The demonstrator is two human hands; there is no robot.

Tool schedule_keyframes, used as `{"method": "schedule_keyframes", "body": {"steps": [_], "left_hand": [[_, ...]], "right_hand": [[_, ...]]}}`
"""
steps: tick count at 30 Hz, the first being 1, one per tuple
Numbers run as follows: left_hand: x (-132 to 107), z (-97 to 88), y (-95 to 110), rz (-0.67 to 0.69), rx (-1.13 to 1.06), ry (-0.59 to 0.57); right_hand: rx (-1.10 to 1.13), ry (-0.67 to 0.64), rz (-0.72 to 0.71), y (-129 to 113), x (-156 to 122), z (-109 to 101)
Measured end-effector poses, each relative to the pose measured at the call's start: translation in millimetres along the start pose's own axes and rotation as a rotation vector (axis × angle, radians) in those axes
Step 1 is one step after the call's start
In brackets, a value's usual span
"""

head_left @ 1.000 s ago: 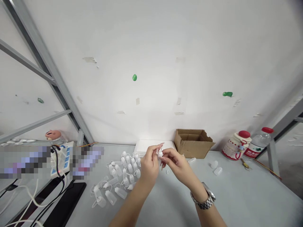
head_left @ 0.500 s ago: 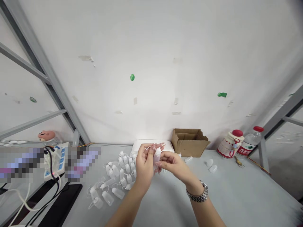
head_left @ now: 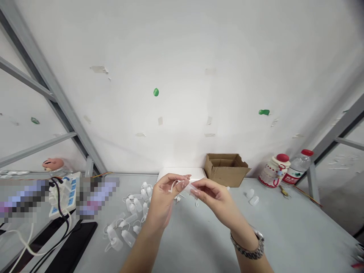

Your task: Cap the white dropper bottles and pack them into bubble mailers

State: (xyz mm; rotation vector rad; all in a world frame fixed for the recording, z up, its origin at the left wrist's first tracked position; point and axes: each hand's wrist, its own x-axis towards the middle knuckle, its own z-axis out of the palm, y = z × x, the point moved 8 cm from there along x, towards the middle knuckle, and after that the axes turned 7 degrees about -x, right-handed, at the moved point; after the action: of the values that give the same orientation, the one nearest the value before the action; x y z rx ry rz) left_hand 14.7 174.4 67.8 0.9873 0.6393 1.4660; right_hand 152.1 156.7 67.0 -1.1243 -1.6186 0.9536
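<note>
Between my two hands is a small translucent squeeze bottle, lying nearly sideways and partly hidden by fingers. My left hand is closed on its left end, where a white cap strap loops out beside the thumb. The thumb and fingers of my right hand pinch the bottle's right end. To the left of my left hand, several similar squeeze bottles with strapped caps lie in a loose group on the grey table. Some of them are hidden behind that hand and forearm.
A white box and an open cardboard box stand against the wall. Two clear caps, a white-and-red flask and a red-capped water bottle are at right. A power strip, cables and a black slab occupy the left.
The squeeze bottle has gone from upright to nearly sideways. My right hand has shifted to its right end, and my left hand has moved a little left. The view has shifted slightly.
</note>
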Motion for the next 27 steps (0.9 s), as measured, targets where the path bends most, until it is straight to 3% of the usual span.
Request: {"method": "schedule_keyframes", "body": {"steps": [6,9,11,15,17,19,24,27], "left_hand": [[2.3,-14.7,-1.9,0.024,-0.059,0.105],[2.9,-15.2,-1.0,0.008,-0.053,0.099],[3.2,-12.7,-0.2,-0.026,-0.047,0.052],[3.7,-6.5,0.6,-0.092,-0.043,-0.076],[4.9,-6.8,1.1,-0.1,-0.04,-0.093],[6.7,-9.5,1.9,-0.09,-0.031,-0.064],[8.1,-13.6,0.3,-0.09,-0.019,0.023],[5.7,-15.9,0.9,-0.088,-0.027,0.065]], "right_hand": [[0.004,0.059,0.013,-3.0,0.3,4.0],[-0.042,0.09,0.016,-4.7,-1.2,5.4],[0.037,0.035,0.038,-3.7,-0.5,9.3],[0.317,-0.226,0.089,-3.5,1.6,26.0],[0.333,-0.285,0.105,-3.1,2.1,30.4],[0.253,-0.229,0.101,-1.0,3.5,27.7],[-0.069,0.097,0.007,-2.7,0.1,7.3],[-0.167,0.148,-0.047,-8.7,-5.1,5.6]]}}
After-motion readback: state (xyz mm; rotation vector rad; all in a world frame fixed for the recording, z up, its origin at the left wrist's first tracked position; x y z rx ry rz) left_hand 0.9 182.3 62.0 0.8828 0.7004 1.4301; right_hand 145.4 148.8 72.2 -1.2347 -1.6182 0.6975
